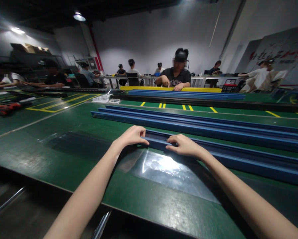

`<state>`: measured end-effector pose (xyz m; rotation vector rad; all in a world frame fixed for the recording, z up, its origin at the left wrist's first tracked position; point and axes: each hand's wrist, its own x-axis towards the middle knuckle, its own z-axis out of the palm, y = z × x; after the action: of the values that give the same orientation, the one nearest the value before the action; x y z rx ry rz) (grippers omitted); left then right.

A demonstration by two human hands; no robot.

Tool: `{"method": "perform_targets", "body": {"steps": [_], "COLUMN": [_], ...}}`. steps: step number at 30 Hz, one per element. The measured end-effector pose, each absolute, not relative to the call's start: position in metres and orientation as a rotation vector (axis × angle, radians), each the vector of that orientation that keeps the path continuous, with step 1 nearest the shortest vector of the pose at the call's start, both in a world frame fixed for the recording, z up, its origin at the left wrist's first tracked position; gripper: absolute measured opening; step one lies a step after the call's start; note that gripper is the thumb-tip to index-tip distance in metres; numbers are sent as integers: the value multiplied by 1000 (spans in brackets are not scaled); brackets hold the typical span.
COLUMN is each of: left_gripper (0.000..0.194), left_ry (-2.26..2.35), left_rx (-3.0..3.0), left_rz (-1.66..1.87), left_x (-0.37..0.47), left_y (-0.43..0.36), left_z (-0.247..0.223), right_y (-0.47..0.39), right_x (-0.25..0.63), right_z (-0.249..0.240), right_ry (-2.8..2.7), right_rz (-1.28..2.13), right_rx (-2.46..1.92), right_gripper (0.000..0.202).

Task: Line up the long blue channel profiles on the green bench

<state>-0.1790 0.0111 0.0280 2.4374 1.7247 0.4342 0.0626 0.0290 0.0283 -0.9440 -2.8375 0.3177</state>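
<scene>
A long blue channel rail (pixel 238 161) lies across the green table, its near end between my hands. My left hand (pixel 134 135) grips that left end, thumb on the near side and fingers curled over it. A little to the right, my right hand (pixel 182 144) holds the same rail, with its thumb along the front wall and fingers bent into the channel. Behind it lie more blue rails (pixel 188 127), side by side and apart from my hands. A clear plastic sheet (pixel 173 169) reflects light in front of the held rail.
Farther back on the green table (pixel 71 176) are a long black bar (pixel 188 101), more blue rails (pixel 181 94) and a yellow rail (pixel 201 89). A person (pixel 176 74) sits opposite, hands at the yellow rail. Red and black tools (pixel 8 108) lie at the left.
</scene>
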Motion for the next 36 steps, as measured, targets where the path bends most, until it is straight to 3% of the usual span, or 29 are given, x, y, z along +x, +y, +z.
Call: {"method": "perform_targets", "body": {"steps": [13, 36], "left_gripper": [56, 58], "left_ry": [1787, 1830], "left_rx": [2276, 2234], "left_rz": [198, 177], "left_x": [-188, -186], "left_y": [11, 9], "left_z": [25, 28], "right_y": [31, 27], "right_x": [64, 63], "right_z": [28, 29], "right_ry": [-2879, -2868], "right_rz": [378, 270], "right_rx": [-836, -947], "right_gripper": [30, 28]}}
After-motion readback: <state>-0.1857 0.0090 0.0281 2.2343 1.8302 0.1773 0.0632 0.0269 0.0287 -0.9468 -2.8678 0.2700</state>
